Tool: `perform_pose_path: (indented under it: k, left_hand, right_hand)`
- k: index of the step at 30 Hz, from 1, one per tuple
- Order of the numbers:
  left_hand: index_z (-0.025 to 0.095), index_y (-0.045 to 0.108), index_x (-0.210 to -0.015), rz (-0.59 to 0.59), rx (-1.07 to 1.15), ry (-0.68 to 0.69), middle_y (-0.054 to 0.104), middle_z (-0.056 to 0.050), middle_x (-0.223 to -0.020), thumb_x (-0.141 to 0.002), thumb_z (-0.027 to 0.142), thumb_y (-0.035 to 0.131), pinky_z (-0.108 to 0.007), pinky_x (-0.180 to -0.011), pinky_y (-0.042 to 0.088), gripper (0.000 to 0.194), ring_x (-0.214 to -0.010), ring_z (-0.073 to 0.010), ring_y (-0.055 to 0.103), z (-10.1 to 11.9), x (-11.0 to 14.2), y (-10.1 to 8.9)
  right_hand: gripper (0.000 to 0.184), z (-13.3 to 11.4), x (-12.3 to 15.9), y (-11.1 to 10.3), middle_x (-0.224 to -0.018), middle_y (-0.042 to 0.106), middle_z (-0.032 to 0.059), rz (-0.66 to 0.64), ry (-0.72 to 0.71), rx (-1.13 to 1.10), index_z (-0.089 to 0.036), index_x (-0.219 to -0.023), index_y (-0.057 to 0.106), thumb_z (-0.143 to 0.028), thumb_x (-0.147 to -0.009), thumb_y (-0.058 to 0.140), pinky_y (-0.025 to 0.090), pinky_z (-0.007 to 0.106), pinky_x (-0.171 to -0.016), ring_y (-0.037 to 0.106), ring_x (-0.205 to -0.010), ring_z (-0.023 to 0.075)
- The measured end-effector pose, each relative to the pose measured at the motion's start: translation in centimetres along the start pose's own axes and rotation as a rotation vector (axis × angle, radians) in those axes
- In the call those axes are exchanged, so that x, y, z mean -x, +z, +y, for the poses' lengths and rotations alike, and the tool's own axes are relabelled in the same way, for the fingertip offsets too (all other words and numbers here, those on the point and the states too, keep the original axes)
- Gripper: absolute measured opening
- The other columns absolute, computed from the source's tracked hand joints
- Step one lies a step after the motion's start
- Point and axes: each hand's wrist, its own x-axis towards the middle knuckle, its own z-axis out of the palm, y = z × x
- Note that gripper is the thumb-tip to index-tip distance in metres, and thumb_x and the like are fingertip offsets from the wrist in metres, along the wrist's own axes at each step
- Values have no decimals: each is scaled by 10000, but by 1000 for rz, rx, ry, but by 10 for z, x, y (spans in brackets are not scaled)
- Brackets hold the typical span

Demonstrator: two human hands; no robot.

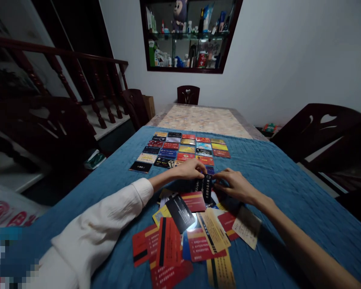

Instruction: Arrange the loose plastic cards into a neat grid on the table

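A black card (208, 190) with pale print stands tilted between my two hands, above the near heap of cards. My left hand (190, 169) has its fingers curled and pinches the card's upper left edge. At the card's right edge is my right hand (236, 185), its thumb and fingers bent around that side. Another dark surface with white print shows just left of the card; I cannot tell whether it is a second card. Below lie loose cards, among them a black card (180, 213), a red card (168, 243) and a gold card (211, 228).
Beyond my hands, cards lie in rows, with a black card (140, 166) at the near left corner. A blue cloth (108, 192) covers the near table. Chairs (315, 132) flank it, and a plastic bag (9, 208) sits at the left.
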Motion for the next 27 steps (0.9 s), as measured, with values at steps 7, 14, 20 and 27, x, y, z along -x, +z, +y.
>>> perform_pose_path:
  k: [7,14,20,27]
  left_hand:
    - [122,690,-789,246,421,-142,628,20,-671,-695,129,637,-217,-641,433,108,-658,-117,559,-19,27,8]
    - [125,615,-674,405,635,-194,592,35,-616,-620,99,631,-197,-585,374,62,-569,-86,512,-19,57,15]
    - [139,564,-666,438,707,-246,551,55,-560,-612,130,691,-194,-557,365,138,-526,-78,497,-17,68,20]
    - [149,523,-664,474,701,-292,507,76,-508,-613,150,688,-191,-540,329,172,-483,-60,428,-21,69,24]
  right_hand:
    - [363,-14,-1,4,-1009,714,103,120,-11,-95,-233,-1245,667,-218,-931,486,464,359,-827,631,-961,232]
    - [471,-37,1,13,-1150,699,128,164,-63,28,-215,-1357,553,-393,-922,572,421,466,-871,583,-1064,305]
    - [578,-42,0,30,-1177,677,138,277,-98,190,-200,-1347,527,-466,-849,648,383,467,-874,564,-1058,319]
    - [545,-42,-1,35,-1167,665,139,321,-126,230,-181,-1337,504,-399,-852,622,364,439,-861,555,-1055,305]
